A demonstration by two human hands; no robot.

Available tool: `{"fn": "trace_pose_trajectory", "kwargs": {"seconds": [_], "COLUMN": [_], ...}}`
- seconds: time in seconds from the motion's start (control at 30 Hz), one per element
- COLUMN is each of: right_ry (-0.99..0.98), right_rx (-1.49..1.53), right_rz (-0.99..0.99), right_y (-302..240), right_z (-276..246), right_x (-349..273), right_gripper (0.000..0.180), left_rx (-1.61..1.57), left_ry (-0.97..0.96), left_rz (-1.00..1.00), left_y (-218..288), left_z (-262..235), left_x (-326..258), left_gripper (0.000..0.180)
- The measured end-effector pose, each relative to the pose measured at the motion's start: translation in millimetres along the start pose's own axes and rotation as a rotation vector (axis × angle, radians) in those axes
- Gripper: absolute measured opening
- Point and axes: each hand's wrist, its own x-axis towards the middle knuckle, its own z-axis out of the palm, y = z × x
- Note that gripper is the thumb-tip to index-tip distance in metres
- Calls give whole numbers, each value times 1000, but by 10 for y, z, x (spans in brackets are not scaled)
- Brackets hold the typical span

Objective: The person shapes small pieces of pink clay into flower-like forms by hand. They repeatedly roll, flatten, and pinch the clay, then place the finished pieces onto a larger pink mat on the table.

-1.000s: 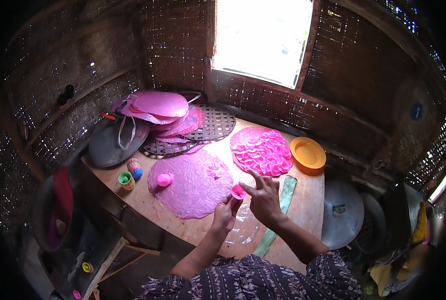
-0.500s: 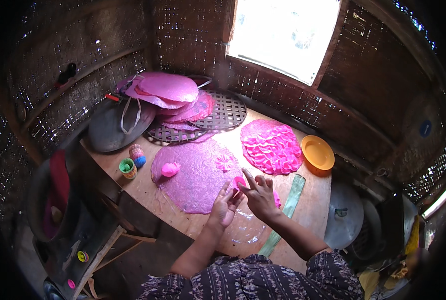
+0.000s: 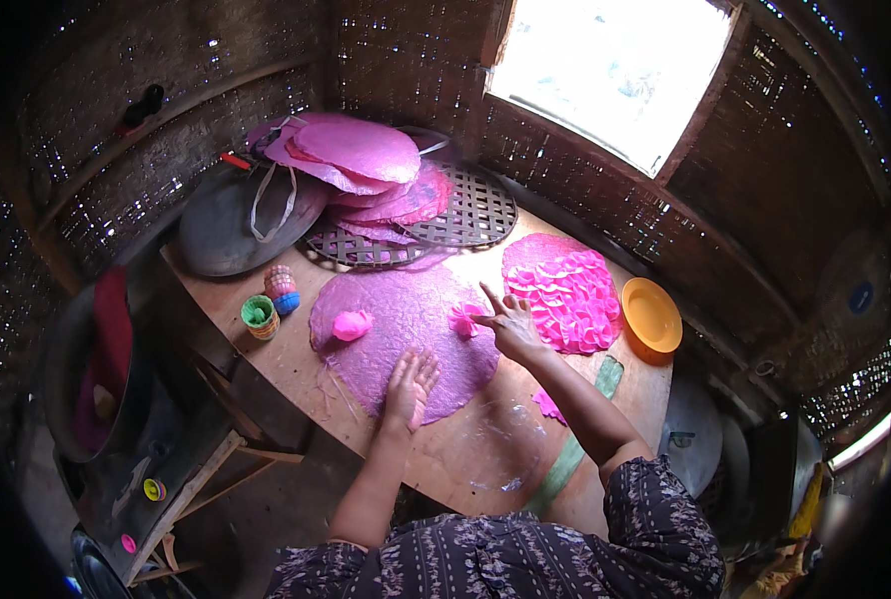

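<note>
Head view: the left hand (image 3: 412,377) lies flat and open on the big pink sheet (image 3: 396,329) mid-tabletop, holding it still, while the right hand (image 3: 511,325) pinches a small pink petal (image 3: 462,319) onto it.

At the bottom centre of the frame, the person wears a dark garment (image 3: 525,564) printed all over with a small pale floral pattern. Its short sleeve (image 3: 655,499) ends at the lower right, just above the elbow. Both forearms are bare, and the hands show no gloves, rings or bracelets.
</note>
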Motion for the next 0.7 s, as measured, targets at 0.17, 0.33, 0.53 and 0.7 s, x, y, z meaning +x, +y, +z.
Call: {"fn": "trace_pose_trajectory", "kwargs": {"seconds": [0.17,0.33,0.53,0.7], "right_ry": [-24,-116,118,283], "right_rx": [-1,172,218,-170], "right_rz": [-40,138,-3,-274], "right_y": [-47,-9,-3,-320], "right_z": [148,159,-508,-697], "right_x": [39,-10,-173,-779], "right_gripper": [57,60,58,57], "left_rx": [137,180,60,96], "left_ry": [-40,-10,-88,-167], "left_rz": [78,52,-95,-220], "left_y": [-151,-83,223,73], "left_z": [-66,25,305,568], "left_x": [18,0,138,133], "left_gripper": [48,49,61,50]}}
